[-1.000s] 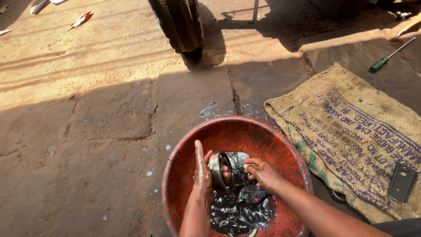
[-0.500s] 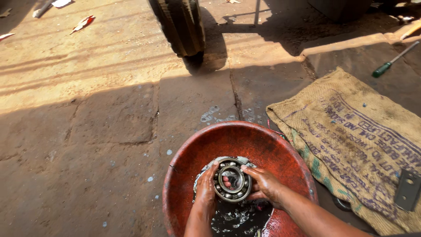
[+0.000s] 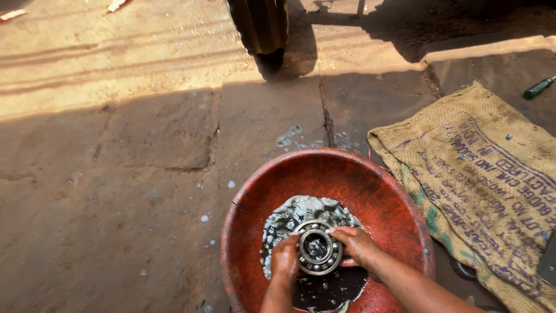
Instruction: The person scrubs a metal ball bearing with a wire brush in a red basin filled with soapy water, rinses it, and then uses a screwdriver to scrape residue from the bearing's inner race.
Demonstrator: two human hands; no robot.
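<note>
A round metal ball bearing (image 3: 317, 251) is held flat over dark dirty liquid (image 3: 324, 287) in a red plastic basin (image 3: 370, 191). My left hand (image 3: 285, 258) grips the bearing's left rim. My right hand (image 3: 355, 246) grips its right rim. Both hands sit low inside the basin, at the bottom of the view. The bearing's ring of balls faces up towards me.
A printed burlap sack (image 3: 486, 174) lies on the ground right of the basin. A green-handled screwdriver (image 3: 538, 88) lies at the far right. A tyre (image 3: 259, 26) stands at the top centre. A dark flat object (image 3: 547, 264) rests on the sack's right edge.
The bearing was on edge in the liquid a second ago; both hands have lifted and turned it flat, face up. The view has shifted slightly.
</note>
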